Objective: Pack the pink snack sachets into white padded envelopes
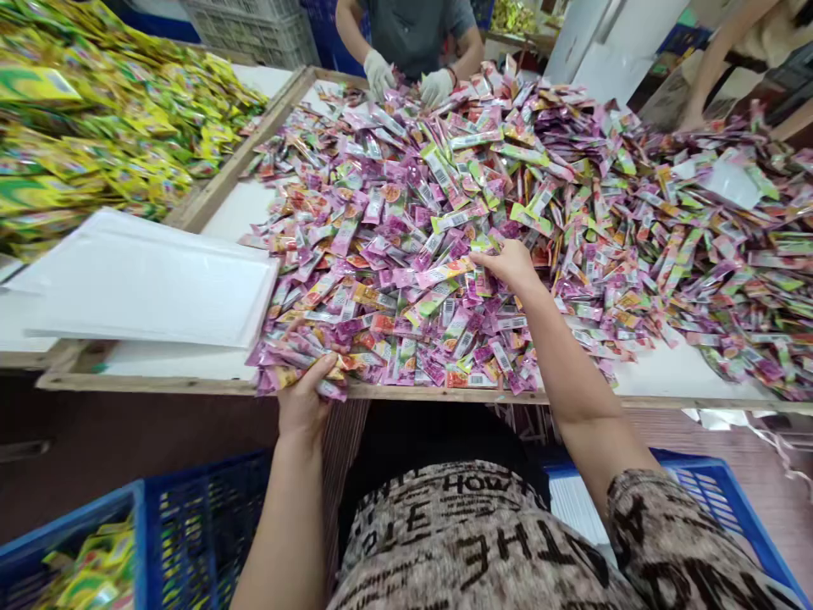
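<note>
A large heap of purple, pink and green stick packets (394, 220) covers the wood-edged white table. Near the front edge, left of centre, my left hand (308, 394) is wrapped round a bunch of purple packets (289, 356), its thumb on top. Farther right and deeper in the heap, my right hand (511, 264) pinches the end of an orange and pink packet (445, 273) that points left. The fingertips of my right hand are partly hidden among the packets.
White sheets or bags (146, 284) lie on the table at left, beside a pile of yellow packets (114, 127). Across the table are a person's gloved hands (406, 82); another person's arm (715, 68) reaches in at right. Blue crates (141, 542) stand below the front edge.
</note>
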A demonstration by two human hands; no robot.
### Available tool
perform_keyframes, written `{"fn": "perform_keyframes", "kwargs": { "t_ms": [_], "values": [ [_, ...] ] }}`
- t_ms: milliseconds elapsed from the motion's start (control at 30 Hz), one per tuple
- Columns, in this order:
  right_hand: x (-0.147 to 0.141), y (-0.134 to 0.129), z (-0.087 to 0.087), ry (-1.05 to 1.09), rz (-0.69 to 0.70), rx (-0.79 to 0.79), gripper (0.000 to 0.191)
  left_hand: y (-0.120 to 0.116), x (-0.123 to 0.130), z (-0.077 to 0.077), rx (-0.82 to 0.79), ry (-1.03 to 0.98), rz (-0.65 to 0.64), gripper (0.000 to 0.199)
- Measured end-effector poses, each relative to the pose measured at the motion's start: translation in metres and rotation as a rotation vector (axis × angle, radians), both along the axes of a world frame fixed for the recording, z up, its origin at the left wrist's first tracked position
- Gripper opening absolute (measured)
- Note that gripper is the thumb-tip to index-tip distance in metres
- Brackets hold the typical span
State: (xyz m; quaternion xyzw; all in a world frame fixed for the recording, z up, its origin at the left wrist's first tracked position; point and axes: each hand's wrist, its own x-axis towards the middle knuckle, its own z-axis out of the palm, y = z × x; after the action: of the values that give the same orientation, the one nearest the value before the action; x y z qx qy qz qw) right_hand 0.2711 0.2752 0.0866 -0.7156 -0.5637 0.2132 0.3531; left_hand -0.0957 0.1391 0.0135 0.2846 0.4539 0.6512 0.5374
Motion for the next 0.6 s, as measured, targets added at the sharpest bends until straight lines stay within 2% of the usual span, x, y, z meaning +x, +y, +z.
{"fn": "perform_keyframes", "kwargs": {
  "t_ms": [67, 133, 200, 300, 400, 467, 533, 600],
  "values": [
    [-0.001, -0.002, 0.003, 0.118, -0.012, 0.01, 0.041, 0.0, 0.0, -0.001, 0.026, 0.013, 0.05, 0.051],
    [0.0, -0.014, 0.012, 0.235, -0.008, 0.113, 0.035, -0.001, 0.0, -0.002, 0.027, -0.006, 0.057, 0.055],
    [-0.006, -0.033, 0.024, 0.204, 0.09, 0.205, 0.031, -0.001, 0.0, -0.001, 0.024, -0.014, 0.046, 0.059],
    [-0.042, -0.063, 0.033, -0.071, 0.413, 0.159, 0.026, -0.001, 0.0, 0.001, -0.015, -0.019, -0.005, 0.063],
    [-0.091, -0.079, 0.022, -0.479, 0.716, 0.114, 0.025, 0.0, 0.001, 0.003, -0.046, -0.025, 0.008, 0.062],
    [-0.113, -0.08, 0.012, -0.658, 0.804, 0.143, 0.023, -0.002, 0.0, 0.004, -0.057, -0.046, 0.043, 0.06],
    [-0.124, -0.082, 0.008, -0.592, 0.788, 0.215, 0.011, -0.007, 0.0, 0.007, -0.091, -0.075, 0.025, 0.055],
    [-0.128, -0.087, 0.011, -0.268, 0.711, 0.26, 0.014, -0.018, 0.005, 0.011, -0.122, -0.101, -0.047, 0.049]
  ]
}}
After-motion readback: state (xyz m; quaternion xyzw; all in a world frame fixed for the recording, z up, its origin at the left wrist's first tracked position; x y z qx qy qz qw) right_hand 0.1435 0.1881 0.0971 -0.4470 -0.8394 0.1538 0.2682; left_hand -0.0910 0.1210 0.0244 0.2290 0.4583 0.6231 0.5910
